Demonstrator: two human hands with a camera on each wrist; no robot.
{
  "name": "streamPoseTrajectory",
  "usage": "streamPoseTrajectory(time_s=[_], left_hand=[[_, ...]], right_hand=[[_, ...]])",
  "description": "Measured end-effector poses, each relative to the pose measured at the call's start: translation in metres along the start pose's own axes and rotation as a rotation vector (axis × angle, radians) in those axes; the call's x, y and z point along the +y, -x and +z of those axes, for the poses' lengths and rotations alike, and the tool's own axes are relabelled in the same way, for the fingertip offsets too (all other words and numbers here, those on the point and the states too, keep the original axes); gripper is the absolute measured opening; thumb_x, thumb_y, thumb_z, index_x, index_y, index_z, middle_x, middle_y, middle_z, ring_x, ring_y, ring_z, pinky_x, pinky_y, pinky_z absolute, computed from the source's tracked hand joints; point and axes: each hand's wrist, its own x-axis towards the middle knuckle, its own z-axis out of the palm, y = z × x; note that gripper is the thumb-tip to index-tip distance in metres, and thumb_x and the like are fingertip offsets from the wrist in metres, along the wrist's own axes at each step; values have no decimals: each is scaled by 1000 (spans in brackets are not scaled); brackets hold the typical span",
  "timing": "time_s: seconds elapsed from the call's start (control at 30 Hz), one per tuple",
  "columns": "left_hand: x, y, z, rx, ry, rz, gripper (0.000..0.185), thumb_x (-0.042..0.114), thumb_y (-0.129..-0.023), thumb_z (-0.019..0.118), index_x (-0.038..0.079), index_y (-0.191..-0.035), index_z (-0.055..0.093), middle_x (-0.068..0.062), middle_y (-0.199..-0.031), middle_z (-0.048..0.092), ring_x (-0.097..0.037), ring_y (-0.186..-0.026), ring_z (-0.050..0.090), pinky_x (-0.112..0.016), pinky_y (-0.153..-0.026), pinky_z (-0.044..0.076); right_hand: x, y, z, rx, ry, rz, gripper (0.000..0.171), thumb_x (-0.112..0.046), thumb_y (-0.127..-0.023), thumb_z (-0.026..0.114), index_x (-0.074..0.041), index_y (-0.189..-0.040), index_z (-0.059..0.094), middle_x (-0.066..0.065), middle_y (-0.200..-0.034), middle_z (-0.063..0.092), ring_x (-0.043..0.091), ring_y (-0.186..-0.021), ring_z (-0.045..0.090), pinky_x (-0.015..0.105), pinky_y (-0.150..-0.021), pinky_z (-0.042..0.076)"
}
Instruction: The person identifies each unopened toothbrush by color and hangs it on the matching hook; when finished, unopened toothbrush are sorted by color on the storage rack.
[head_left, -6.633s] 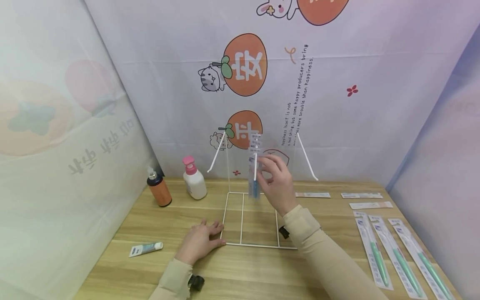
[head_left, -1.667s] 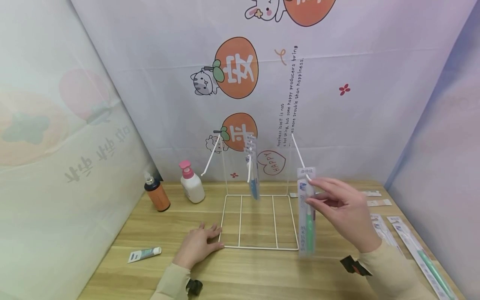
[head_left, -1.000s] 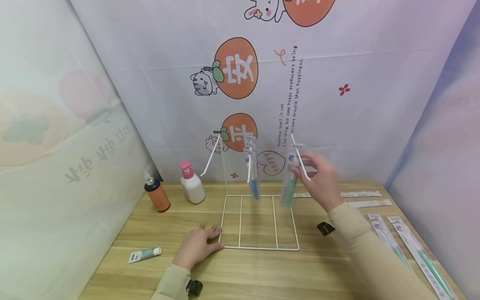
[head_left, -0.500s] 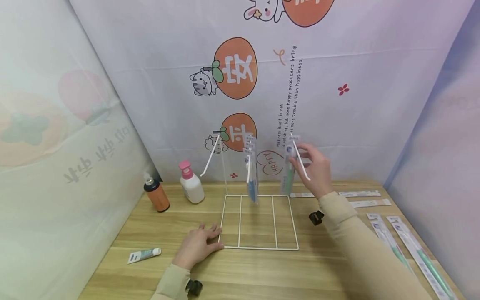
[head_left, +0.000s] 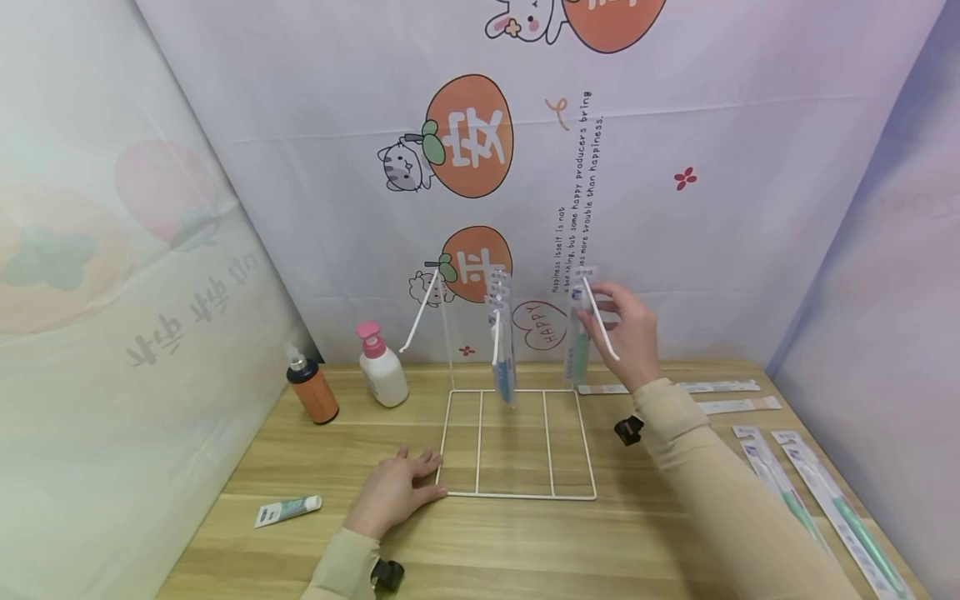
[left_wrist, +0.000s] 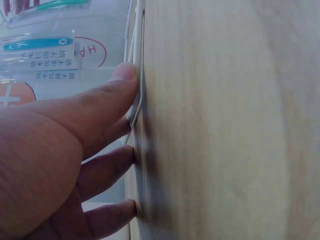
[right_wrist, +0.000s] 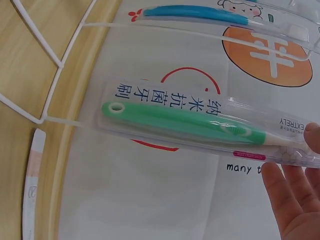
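A white wire rack (head_left: 517,495) stands on the wooden table with three slanted hooks. Several blue toothbrush packs (head_left: 501,350) hang from the middle hook. My right hand (head_left: 600,312) pinches the top of a green toothbrush pack (head_left: 579,342), which hangs far back on the right hook (head_left: 602,325). In the right wrist view the green toothbrush pack (right_wrist: 185,122) lies between my thumb and fingers (right_wrist: 292,200), a blue pack (right_wrist: 200,12) beyond it. My left hand (head_left: 408,477) lies flat on the table, fingertips (left_wrist: 125,75) against the rack's base wire (left_wrist: 139,100) at its front left corner.
An orange bottle (head_left: 312,393) and a white pump bottle (head_left: 381,367) stand at the back left. A small tube (head_left: 288,509) lies near the left edge. Green toothbrush packs (head_left: 821,521) lie at the right, and flat strips (head_left: 738,406) behind them. Printed backdrop sheets close in three sides.
My right hand left the blue pack on the middle hook, then brought a green pack from the front right up and back along the right hook. The left hand stayed put.
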Motion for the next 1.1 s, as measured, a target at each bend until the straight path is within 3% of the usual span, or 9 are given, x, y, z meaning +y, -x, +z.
streamPoseTrajectory(time_s=[0.73,0.97,1.1], left_hand=[[2,1,-1,-6,11,-4,60,48,-93,84,15,-142,73,-9,-146,67,-59,-143,46,-77,-110,40],[2,1,-1,-6,14,-4,60,48,-92,84,15,-142,73,-9,-146,67,-60,-143,46,-77,-110,40],[2,0,0,-3,8,-10,61,50,-92,83,16,-142,73,-9,-147,67,-60,-144,46,-78,-110,39]], right_hand=[[2,5,-2,-6,-17,5,42,3,-89,86,0,-128,69,16,-129,72,37,-110,76,13,-77,58],[6,17,-17,-68,-2,82,47,5,-90,85,-1,-133,67,17,-137,68,42,-114,74,29,-78,64],[16,29,-34,-118,-13,109,49,7,-91,83,-1,-136,66,18,-141,66,43,-112,74,21,-77,62]])
